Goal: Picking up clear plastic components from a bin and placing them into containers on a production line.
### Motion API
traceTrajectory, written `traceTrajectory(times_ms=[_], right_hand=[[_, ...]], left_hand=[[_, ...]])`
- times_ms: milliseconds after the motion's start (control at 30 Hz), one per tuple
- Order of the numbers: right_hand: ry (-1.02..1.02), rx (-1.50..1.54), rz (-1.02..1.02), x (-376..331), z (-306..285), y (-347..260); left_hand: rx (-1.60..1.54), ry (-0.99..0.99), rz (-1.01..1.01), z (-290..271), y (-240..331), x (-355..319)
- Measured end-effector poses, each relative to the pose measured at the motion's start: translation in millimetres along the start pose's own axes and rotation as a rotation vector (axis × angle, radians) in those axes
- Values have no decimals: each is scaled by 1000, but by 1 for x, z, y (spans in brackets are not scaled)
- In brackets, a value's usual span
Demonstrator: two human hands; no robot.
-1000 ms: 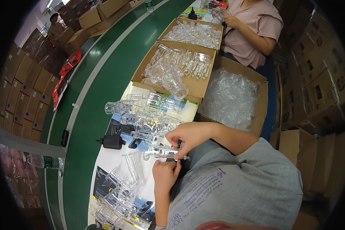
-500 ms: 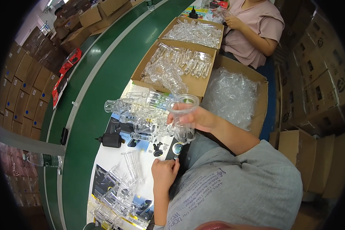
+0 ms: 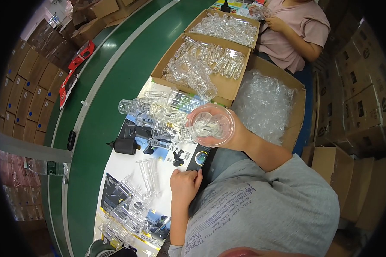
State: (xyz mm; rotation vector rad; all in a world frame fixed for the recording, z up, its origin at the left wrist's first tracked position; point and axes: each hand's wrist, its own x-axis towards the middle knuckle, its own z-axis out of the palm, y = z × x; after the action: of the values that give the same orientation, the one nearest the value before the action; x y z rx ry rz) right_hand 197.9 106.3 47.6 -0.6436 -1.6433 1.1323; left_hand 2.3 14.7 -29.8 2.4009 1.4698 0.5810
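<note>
My right hand (image 3: 238,136) is wrapped round a clear cup-shaped plastic piece (image 3: 212,125). Its wide round rim is turned up, and smaller clear round shapes show inside. Resting at the table's near edge, my left hand (image 3: 185,185) has its fingers curled in; whatever they may hold is hidden. Beyond the right hand lies a row of clear tubular parts (image 3: 158,112), stacked on their sides. A single clear flanged tube (image 3: 149,176) lies left of my left hand. More clear tubular parts (image 3: 126,210) are heaped nearer the lower left.
A black bottle with a pointed nozzle (image 3: 124,145) lies on the printed sheet. Cardboard trays of clear parts (image 3: 233,88) stand farther along the table. A carton of clear plastic bags (image 3: 266,107) is at the right. A person in pink (image 3: 287,32) works beyond; a green conveyor (image 3: 94,141) runs leftward.
The cup-shaped piece in my right hand has tipped, so its round opening now faces up toward me. My left hand stays at the table edge. The whole view has shifted slightly.
</note>
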Motion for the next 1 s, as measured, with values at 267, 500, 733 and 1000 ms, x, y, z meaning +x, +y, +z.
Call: traceTrajectory(times_ms=[267, 500, 733, 1000], right_hand=[[40, -100, -59, -1, -1, -2], [76, -217, -144, 0, -1, -8], [219, -610, -402, 3, -4, -9], [220, -783, -500, 3, -6, -13]], left_hand=[[-1, 15, 4, 1, 0, 0], [1, 17, 4, 2, 0, 0], [-11, 8, -7, 0, 1, 1], [-49, 47, -10, 2, 2, 1]])
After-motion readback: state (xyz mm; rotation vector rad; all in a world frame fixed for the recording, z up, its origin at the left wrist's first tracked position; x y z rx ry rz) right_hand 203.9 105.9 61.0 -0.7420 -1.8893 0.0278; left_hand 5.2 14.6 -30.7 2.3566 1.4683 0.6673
